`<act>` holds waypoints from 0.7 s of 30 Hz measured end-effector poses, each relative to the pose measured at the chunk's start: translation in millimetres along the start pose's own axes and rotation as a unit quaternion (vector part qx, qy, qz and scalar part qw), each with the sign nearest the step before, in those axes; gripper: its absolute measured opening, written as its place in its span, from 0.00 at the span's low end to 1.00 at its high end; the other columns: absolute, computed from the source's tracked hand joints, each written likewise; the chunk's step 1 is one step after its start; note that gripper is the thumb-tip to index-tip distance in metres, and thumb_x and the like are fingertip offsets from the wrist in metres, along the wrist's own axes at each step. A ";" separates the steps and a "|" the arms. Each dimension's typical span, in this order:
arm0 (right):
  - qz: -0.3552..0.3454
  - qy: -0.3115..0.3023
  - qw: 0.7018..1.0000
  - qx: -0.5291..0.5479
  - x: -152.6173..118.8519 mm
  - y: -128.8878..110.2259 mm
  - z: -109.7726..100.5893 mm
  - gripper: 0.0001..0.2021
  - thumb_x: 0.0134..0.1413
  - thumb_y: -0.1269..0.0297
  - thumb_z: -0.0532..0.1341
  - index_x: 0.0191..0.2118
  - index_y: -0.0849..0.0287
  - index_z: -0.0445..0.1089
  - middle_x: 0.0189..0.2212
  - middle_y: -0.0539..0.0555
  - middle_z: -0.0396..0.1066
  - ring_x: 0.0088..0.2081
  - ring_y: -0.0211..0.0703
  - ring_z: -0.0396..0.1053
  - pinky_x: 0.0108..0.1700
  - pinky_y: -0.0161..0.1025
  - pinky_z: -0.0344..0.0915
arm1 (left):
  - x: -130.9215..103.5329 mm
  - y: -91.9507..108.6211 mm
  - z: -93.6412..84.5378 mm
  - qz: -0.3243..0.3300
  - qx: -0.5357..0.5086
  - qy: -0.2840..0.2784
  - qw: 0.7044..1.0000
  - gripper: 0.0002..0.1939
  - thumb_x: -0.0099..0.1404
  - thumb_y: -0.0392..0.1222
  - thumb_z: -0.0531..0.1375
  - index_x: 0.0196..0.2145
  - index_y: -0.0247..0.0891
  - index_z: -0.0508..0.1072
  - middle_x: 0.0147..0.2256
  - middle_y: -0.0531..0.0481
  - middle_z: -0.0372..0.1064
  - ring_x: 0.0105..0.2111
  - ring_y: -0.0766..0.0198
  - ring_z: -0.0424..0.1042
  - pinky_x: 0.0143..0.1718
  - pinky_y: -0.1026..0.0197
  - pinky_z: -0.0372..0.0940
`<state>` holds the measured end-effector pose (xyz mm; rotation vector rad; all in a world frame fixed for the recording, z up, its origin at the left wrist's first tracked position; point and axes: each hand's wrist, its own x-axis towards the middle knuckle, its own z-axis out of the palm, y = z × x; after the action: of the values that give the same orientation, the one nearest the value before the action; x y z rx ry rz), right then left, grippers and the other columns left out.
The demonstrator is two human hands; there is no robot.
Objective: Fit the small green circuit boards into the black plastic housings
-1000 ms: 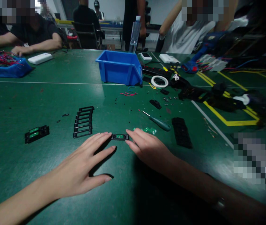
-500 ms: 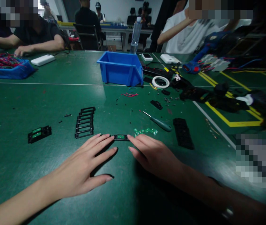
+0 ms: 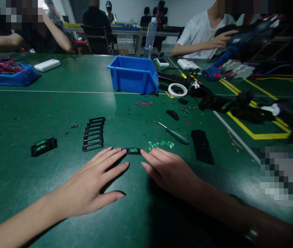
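Note:
A small black plastic holder with a green circuit board [image 3: 133, 150] lies flat on the table between my fingertips. My left hand [image 3: 97, 175] is open, fingers stretched, its fingertips touching the holder's left end. The fingers of my right hand [image 3: 170, 167] reach its right end, stretched out with the thumb apart. Left of it lies a row of black plastic frames [image 3: 93, 135]. Further left is a group of black holders with green boards [image 3: 43, 146]. Just beyond my right hand lie several loose green boards [image 3: 161, 145]. A screwdriver [image 3: 177, 136] and a black slab-like stack [image 3: 202, 146] lie to the right.
A blue bin [image 3: 134, 75] stands at the back, with a white ring [image 3: 177, 90] beside it. Black arm-like equipment [image 3: 218, 102] stretches across the right. A blue tray [image 3: 14, 79] of wires is at far left. Co-workers sit across the table; one grips a blue power drill [image 3: 220, 65].
My hands and the holder stay in place. Across the table at right, a co-worker has lowered a hand onto the blue drill; the left co-worker has raised one arm.

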<state>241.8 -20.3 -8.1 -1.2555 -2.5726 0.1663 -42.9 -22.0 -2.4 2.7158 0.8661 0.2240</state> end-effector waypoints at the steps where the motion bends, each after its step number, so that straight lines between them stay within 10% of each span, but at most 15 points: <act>1: -0.003 -0.001 1.000 -0.002 -0.3 0.0 0.2 0.17 0.70 0.64 0.55 0.57 0.67 0.71 0.41 0.59 0.77 0.40 0.49 0.74 0.42 0.44 0.70 | 0.0 0.1 0.0 0.001 0.001 0.000 1.000 0.37 0.70 0.55 0.60 0.71 0.44 0.55 0.73 0.41 0.41 0.72 0.40 0.45 0.68 0.31 0.49; 21: 0.009 0.059 0.997 -0.039 -0.5 3.8 9.5 0.18 0.69 0.64 0.56 0.59 0.66 0.70 0.47 0.63 0.77 0.44 0.49 0.76 0.44 0.42 0.73 | -1.5 -0.5 0.5 -0.014 -0.016 0.045 0.999 0.32 0.72 0.48 0.59 0.70 0.43 0.57 0.73 0.40 0.42 0.70 0.43 0.50 0.68 0.38 0.56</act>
<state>242.2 -18.2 -18.0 -1.2755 -2.4897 -0.0052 -44.3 -22.6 -3.2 2.6800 0.9150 0.3539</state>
